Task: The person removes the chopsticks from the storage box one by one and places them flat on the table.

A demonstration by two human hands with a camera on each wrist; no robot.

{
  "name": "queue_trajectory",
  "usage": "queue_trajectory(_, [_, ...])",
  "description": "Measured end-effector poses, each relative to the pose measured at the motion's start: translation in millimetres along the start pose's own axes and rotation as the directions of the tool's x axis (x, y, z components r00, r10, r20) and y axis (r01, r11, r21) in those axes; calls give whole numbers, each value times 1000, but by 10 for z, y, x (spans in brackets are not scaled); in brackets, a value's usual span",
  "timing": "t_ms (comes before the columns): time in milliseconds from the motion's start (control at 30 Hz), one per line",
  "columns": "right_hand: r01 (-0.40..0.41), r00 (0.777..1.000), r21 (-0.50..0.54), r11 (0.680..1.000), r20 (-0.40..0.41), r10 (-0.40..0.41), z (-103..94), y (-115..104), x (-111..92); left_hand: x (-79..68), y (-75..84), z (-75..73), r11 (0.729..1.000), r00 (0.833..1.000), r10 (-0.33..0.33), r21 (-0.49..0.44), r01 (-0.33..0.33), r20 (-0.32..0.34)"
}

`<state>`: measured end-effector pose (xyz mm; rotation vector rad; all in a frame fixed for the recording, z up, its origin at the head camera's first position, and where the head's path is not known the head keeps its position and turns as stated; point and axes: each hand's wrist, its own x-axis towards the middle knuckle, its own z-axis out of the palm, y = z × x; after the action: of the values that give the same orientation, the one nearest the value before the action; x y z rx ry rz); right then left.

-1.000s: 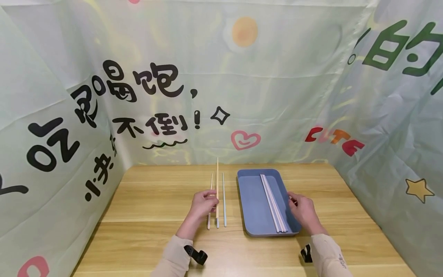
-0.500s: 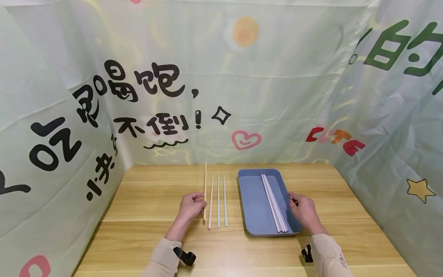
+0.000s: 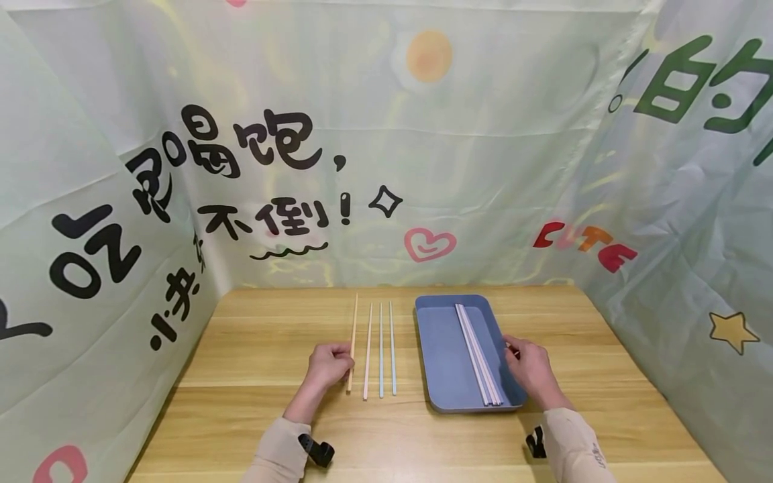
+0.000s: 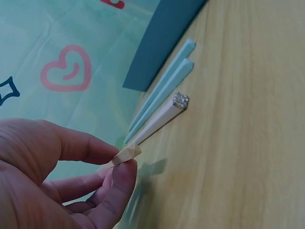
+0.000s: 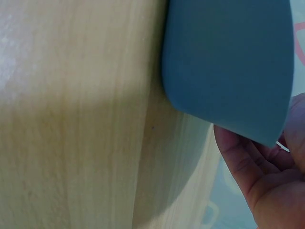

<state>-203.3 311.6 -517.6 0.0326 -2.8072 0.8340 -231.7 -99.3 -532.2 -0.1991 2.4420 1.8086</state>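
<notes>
My left hand (image 3: 329,367) pinches a yellow-orange chopstick (image 3: 353,335) between thumb and fingers near its lower end. In the left wrist view its square end (image 4: 131,151) sticks out past the fingertips, above the wood. To its right, a pale pink chopstick (image 3: 368,352) and two light blue chopsticks (image 3: 381,352) lie roughly parallel on the table. A blue-grey tray (image 3: 439,362) stands right of them, bearing a bundle of pale chopsticks (image 3: 477,354). At the tray's right side, my right hand (image 3: 531,370) grips the rim, fingers on the outer wall and thumb over the edge.
The wooden table (image 3: 272,335) is bounded by printed cloth (image 3: 513,168) at the back and on both sides. Black straps with small devices (image 3: 316,450) sit on both wrists.
My left hand has carried the yellow-orange chopstick leftward, past the pink one, and lowered it. The pink and blue chopsticks are now uncovered. My right hand stays at the tray.
</notes>
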Motion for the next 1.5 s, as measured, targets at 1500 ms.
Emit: queue_trajectory(1500, [-28,999,17,999,31,27,-12,-1,-3,-23,59,60,961,998,63,271,-54,-26])
